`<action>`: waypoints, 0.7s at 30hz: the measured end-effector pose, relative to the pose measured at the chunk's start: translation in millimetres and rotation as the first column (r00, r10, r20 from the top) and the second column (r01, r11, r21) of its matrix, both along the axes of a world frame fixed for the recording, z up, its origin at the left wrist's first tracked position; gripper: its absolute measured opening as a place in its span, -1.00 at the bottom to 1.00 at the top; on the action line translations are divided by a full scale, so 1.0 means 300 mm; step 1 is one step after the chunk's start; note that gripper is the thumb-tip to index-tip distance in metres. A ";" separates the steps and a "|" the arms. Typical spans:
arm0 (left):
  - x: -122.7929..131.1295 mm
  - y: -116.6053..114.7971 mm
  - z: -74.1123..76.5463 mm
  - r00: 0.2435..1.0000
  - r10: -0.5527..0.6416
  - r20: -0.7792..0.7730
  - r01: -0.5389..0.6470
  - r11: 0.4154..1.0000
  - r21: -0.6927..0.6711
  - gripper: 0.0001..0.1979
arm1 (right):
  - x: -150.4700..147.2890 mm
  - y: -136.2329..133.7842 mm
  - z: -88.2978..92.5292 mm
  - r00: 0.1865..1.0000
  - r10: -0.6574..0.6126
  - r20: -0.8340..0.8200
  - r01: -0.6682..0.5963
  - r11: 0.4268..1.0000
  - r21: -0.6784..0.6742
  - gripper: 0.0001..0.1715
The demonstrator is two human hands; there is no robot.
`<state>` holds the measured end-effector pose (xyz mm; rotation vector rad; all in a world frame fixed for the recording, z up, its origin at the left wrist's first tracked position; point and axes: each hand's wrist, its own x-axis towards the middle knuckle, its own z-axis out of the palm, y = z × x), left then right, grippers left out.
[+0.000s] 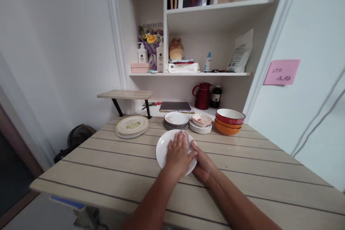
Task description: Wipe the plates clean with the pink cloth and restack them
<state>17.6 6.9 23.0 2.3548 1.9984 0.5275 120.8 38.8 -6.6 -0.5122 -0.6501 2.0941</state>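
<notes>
Centre frame: right hand (pixel 202 163) grips white plate (pixel 162 150) by its rim; left hand (pixel 178 155) lies flat, fingers extended, over a likely wipe (pixel 187 137). Hold firmly, press evenly.

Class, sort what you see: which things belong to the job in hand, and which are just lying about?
Seemingly in the job:
white plate, right hand at its edge, left hand on its face
possibly a wipe, too blurred to confirm
perhaps stacked bowls, untouched

Seemingly lying about:
red jug
dark bottle
pink note
plush toy
</notes>
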 end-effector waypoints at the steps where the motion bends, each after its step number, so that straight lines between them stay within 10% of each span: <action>1: 0.013 -0.005 -0.009 0.999 -0.041 0.003 0.041 0.999 0.010 -0.26 | 0.004 0.006 -0.006 0.999 -0.016 -0.029 0.016 1.000 -0.001 -0.54; 11: -0.084 -0.187 -0.113 0.964 -0.265 -0.035 0.266 0.963 0.048 -0.31 | 0.000 -0.004 0.030 0.995 0.097 0.027 -0.090 0.979 -0.184 -0.36; 21: -0.184 -0.208 -0.074 0.984 0.075 -0.161 -0.068 0.996 0.053 -0.33 | -0.015 -0.021 0.053 0.989 0.021 0.145 -0.003 0.993 -0.118 -0.35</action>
